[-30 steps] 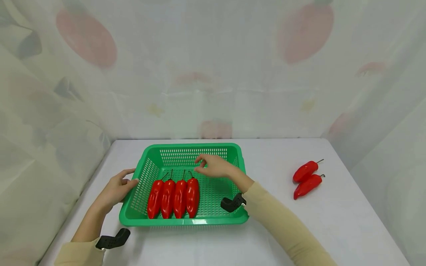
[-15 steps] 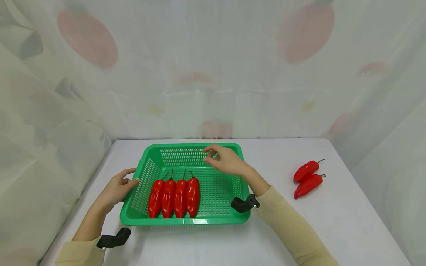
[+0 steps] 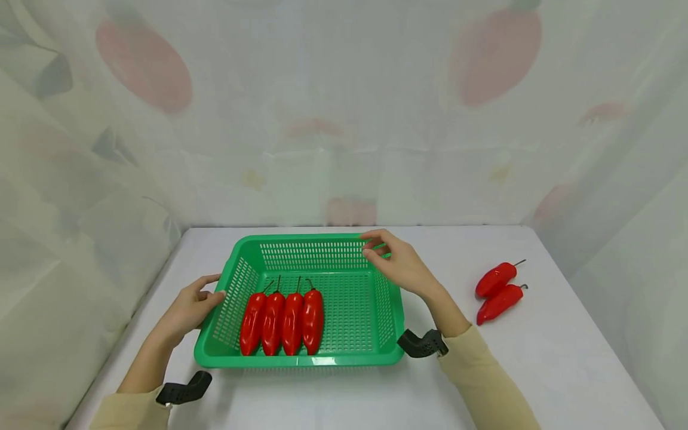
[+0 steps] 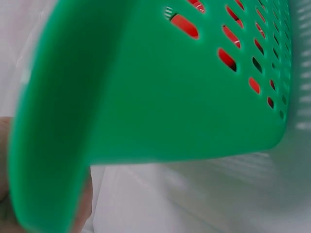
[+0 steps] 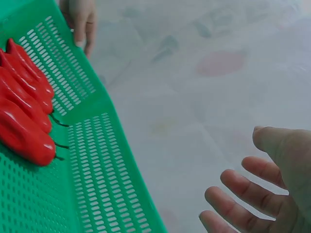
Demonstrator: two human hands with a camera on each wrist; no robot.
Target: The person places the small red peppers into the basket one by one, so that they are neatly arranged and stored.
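A green plastic basket (image 3: 346, 316) stands on the white table, with several red chili peppers (image 3: 292, 325) lined up side by side in its left half, stems pointing away. My left hand (image 3: 187, 307) grips the basket's left rim, thumb over the edge and fingers outside; in the left wrist view the basket wall (image 4: 160, 107) hides most of that hand. Above the basket's back right corner, my right hand (image 3: 402, 263) holds nothing. Its fingers are loosely spread and apart from the rim in the right wrist view, where the same peppers (image 5: 24, 131) show.
Two more red peppers lie on the table right of the basket: a rear pepper (image 3: 495, 279) and a front pepper (image 3: 501, 303), touching each other. A pale printed curtain (image 3: 344, 119) hangs behind and along both sides of the table (image 3: 548, 358).
My right hand has moved rightward from over the middle of the basket to its back right corner, its fingers opening out. The left hand, basket and peppers stay in place.
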